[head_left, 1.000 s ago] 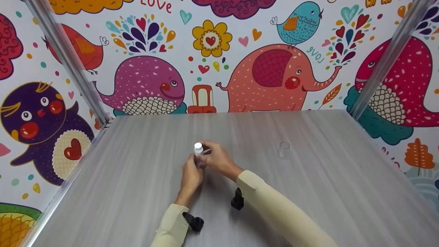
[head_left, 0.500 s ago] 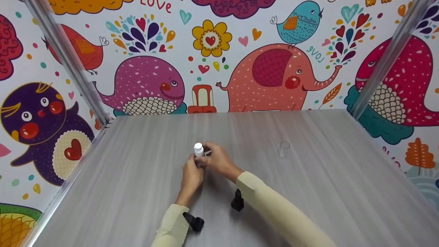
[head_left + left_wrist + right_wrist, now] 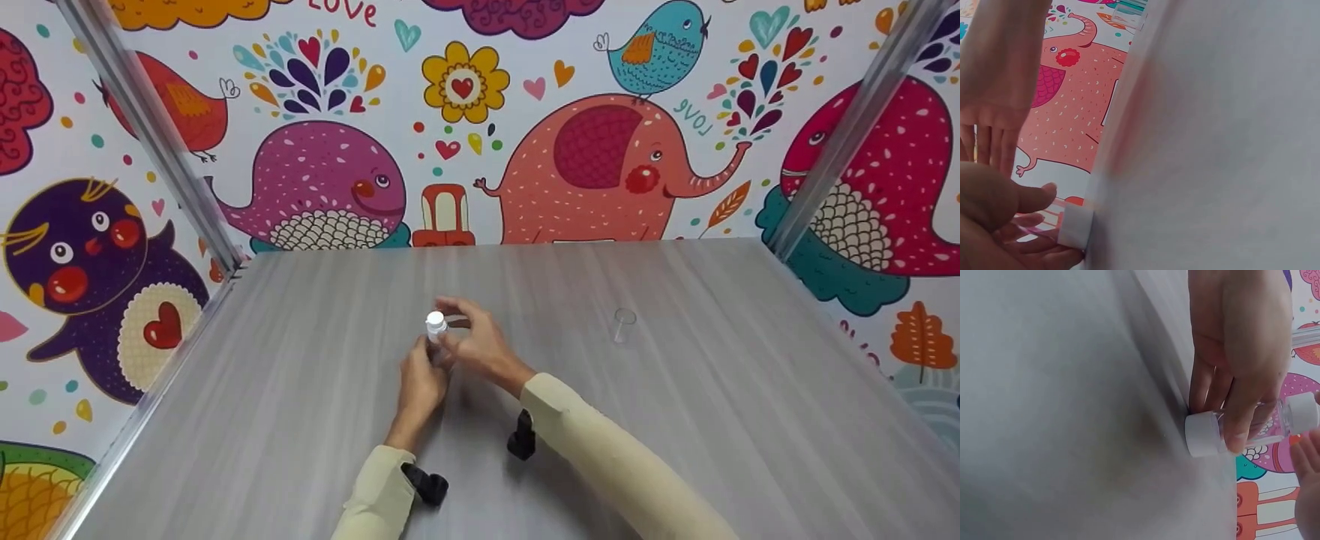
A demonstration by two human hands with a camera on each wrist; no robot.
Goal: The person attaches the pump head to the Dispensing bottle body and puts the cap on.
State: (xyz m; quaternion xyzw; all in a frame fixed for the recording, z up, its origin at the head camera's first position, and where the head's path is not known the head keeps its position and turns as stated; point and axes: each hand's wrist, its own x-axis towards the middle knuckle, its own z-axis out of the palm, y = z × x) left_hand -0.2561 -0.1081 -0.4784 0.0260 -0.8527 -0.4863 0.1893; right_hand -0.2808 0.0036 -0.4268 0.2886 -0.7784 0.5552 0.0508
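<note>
A small clear bottle (image 3: 1268, 433) has a white base and a white top that looks like a pump head (image 3: 436, 322). My left hand (image 3: 422, 381) grips it around the clear body, thumb on the near side in the right wrist view. In the left wrist view the same hand (image 3: 999, 219) holds the bottle, and only its white base (image 3: 1076, 226) shows well. My right hand (image 3: 484, 341) is beside the top with thumb and index finger spread apart around it. Whether its fingertips touch the bottle is hard to tell.
On the grey wood-grain table (image 3: 300, 420) a clear cylindrical cap (image 3: 623, 326) stands to the right of the hands. Behind the table rises a wall (image 3: 465, 150) printed with cartoon animals. Metal posts (image 3: 150, 135) stand at the back corners.
My right hand's fingers have spread, the index finger rising away from the bottle top. The left hand keeps its grip on the bottle, and the view has shifted slightly.
</note>
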